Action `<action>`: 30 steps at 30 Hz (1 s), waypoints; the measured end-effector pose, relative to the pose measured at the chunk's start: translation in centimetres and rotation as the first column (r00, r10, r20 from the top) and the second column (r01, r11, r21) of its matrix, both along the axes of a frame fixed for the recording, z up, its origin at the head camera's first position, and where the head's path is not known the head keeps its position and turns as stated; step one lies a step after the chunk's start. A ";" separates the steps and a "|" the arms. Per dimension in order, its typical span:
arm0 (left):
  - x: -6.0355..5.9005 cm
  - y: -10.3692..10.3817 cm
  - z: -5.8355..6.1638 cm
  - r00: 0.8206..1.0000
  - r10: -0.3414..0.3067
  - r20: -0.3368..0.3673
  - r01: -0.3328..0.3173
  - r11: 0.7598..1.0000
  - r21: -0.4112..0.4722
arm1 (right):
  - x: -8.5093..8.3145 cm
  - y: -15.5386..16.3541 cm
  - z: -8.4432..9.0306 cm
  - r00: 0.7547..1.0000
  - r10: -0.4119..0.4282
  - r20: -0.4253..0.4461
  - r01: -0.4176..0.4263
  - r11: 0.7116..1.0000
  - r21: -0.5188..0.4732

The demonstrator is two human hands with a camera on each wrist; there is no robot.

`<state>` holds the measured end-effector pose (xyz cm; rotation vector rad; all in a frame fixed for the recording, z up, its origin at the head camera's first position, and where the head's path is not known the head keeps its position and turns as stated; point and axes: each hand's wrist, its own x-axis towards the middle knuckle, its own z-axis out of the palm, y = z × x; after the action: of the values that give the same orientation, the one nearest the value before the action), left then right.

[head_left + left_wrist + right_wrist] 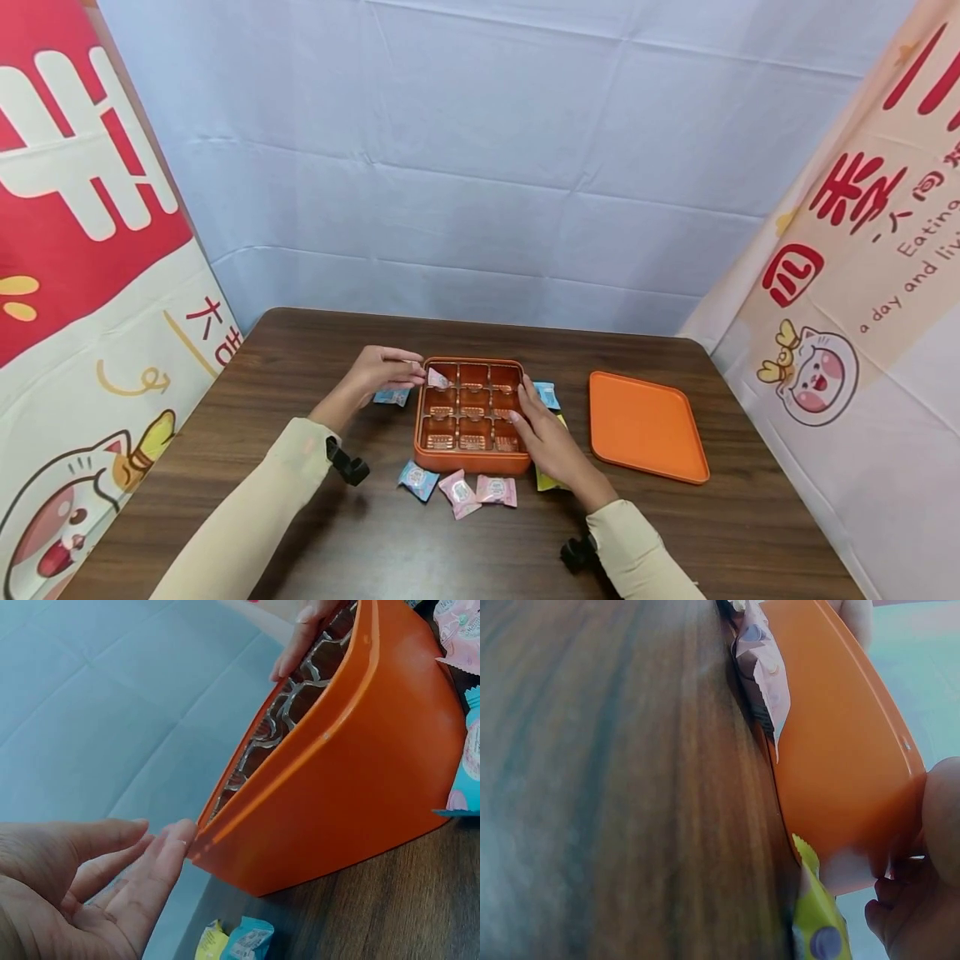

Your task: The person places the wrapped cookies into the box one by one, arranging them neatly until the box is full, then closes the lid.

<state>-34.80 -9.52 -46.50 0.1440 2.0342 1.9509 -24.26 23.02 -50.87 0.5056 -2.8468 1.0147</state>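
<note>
An orange box [471, 462] with a clear divided insert stands mid-table; a pink-wrapped candy [438, 379] lies in its far-left compartment. My left hand [386, 372] is at the box's far-left corner, its fingers loosely extended and nothing held between them. In the left wrist view, the fingertips of the left hand [112, 889] meet the box's rim [330, 727]. My right hand [551, 437] holds the box's right side, with the thumb over the rim. The right wrist view shows the right hand [922, 889] against the box wall [840, 742], partly cut off.
Two pink candies [497, 490] and a blue one [417, 481] lie before the box. Another blue packet [392, 397] is under the left hand. Blue [547, 394] and yellow-green [547, 481] packets lie on the right. The flat orange lid [645, 427] rests farther right.
</note>
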 end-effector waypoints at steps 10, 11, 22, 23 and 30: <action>0.2 -2.1 -1.0 0.997 -0.003 -0.083 -0.004 0.996 -0.095 | 0.0 -0.3 -0.1 1.000 0.013 0.007 -0.013 1.000 0.000; 0.2 -2.2 -1.1 0.996 -0.010 -0.094 -0.001 0.994 -0.109 | 0.0 -0.3 -0.1 1.000 0.011 0.007 -0.011 1.000 0.000; 0.1 -3.3 -2.3 0.974 0.000 -0.227 -0.059 0.965 -0.254 | -0.1 0.0 0.2 1.000 0.016 -0.010 -0.016 1.000 0.017; 0.1 -3.3 -2.3 0.973 0.006 -0.229 -0.068 0.961 -0.266 | -0.1 0.0 0.2 1.000 0.016 -0.009 -0.016 1.000 0.019; 0.1 -3.7 -3.0 0.953 -0.018 -0.301 -0.096 0.928 -0.360 | -0.1 0.1 0.3 1.000 0.020 -0.002 -0.020 0.999 0.026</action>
<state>-34.75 -13.18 -49.49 0.3298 2.5829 1.6018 -24.36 23.09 -50.53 0.5377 -2.8624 0.9814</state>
